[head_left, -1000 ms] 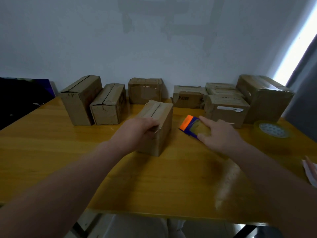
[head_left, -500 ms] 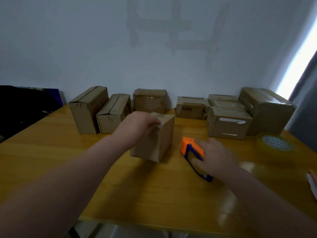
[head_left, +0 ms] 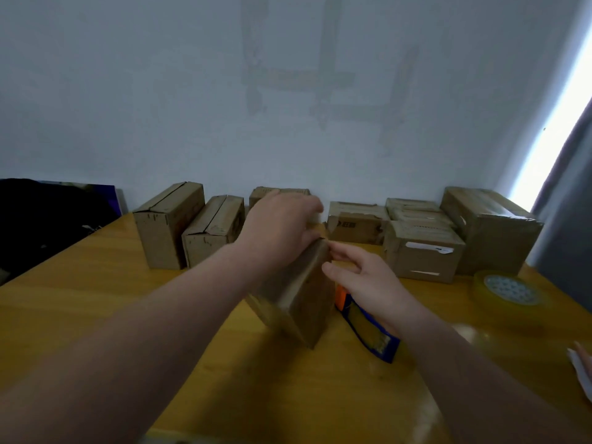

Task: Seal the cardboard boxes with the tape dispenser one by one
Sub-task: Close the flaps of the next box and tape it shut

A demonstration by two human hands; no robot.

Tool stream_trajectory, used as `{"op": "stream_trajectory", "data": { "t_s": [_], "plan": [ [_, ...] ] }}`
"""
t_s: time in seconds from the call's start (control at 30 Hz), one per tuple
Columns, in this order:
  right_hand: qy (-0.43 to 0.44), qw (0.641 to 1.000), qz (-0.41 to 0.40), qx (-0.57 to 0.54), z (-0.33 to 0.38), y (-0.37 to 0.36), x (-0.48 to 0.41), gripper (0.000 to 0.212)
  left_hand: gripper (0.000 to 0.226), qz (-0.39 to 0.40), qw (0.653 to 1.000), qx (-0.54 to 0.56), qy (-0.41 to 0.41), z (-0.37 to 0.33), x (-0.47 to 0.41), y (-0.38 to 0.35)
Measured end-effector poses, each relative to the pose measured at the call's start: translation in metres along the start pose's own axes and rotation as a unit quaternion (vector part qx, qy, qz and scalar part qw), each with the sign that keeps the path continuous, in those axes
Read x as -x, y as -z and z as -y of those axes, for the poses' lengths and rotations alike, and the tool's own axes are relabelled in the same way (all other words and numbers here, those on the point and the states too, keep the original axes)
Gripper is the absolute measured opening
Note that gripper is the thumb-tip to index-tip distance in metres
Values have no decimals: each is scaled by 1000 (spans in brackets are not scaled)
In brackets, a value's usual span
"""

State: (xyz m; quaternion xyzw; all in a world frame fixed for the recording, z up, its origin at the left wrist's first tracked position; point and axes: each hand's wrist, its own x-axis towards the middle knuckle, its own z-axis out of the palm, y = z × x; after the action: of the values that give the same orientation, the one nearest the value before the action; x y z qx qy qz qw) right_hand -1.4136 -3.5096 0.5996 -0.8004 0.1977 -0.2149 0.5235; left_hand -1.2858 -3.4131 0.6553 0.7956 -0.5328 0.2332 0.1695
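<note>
Here the left hand point(head_left: 282, 229) grips the top of a small cardboard box point(head_left: 304, 309), fingers curled over its far upper edge; the box is tilted on the wooden table point(head_left: 96, 299) and blurred. The right hand point(head_left: 368, 283) is loose and spread, holding nothing, its fingertips point(head_left: 339, 250) touching the box's upper right corner. Under that wrist the tape dispenser point(head_left: 368, 331), orange and blue plastic, lies flat just beside the box. The box's contents are hidden. More brown boxes point(head_left: 166, 229), worn and creased, line the wall. A clear tape roll point(head_left: 509, 291) lies flat at right.
</note>
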Motion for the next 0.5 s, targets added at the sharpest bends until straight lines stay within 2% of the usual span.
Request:
{"op": "stream_trajectory", "data": {
  "t_s": [0.1, 0.2, 0.33, 0.5],
  "plan": [
    [-6, 1000, -30, -1, -3, -1, -1, 38, 27, -99, 995, 5, 11, 1, 13, -10],
    [-14, 999, -42, 7, -6, -4, -4, 35, 18, -142, 990, 19, 15, 5, 23, -16],
    [-14, 998, -58, 18, -9, -8, -9, 33, 18, -147, 988, 40, 34, 7, 31, -17],
    [-25, 997, -71, 13, -16, -9, -16, 37, 8, -82, 993, 83, -3, 16, 34, -26]
  ]
}}
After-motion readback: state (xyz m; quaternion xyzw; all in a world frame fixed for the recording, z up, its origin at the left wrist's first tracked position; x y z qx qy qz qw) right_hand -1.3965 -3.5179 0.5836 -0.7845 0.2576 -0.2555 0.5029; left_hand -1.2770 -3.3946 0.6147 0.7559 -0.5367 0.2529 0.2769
